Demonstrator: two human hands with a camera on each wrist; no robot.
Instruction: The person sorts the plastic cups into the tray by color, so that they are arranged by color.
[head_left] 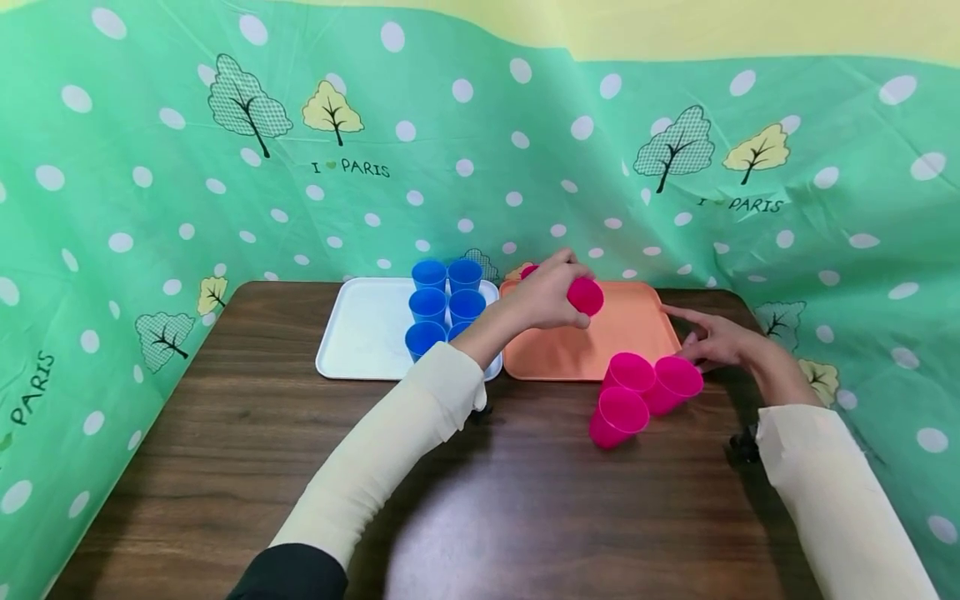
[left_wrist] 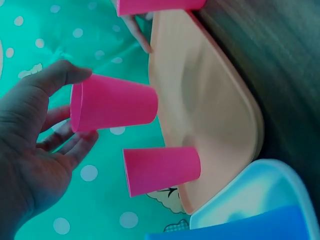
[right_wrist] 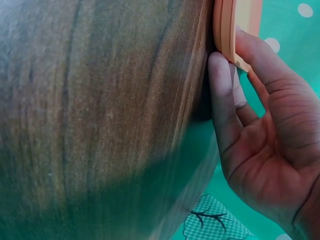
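Observation:
My left hand (head_left: 551,296) grips a pink cup (left_wrist: 117,102) between thumb and fingers, above the orange tray (head_left: 562,358). In the left wrist view a second pink cup (left_wrist: 162,170) stands on that tray, beside the held one; the head view shows only a bit of it behind my hand. At the tray's right front corner, my right hand (head_left: 720,340) holds the rim between thumb and index finger, as the right wrist view also shows. Three more pink cups (head_left: 621,417) stand close together on the table by the tray's front right.
A white tray (head_left: 360,333) adjoins the orange one on the left, with several blue cups (head_left: 428,306) in two columns on its right side. My left forearm partly covers them. The brown wooden table (head_left: 247,467) ends at a green patterned cloth (head_left: 465,133).

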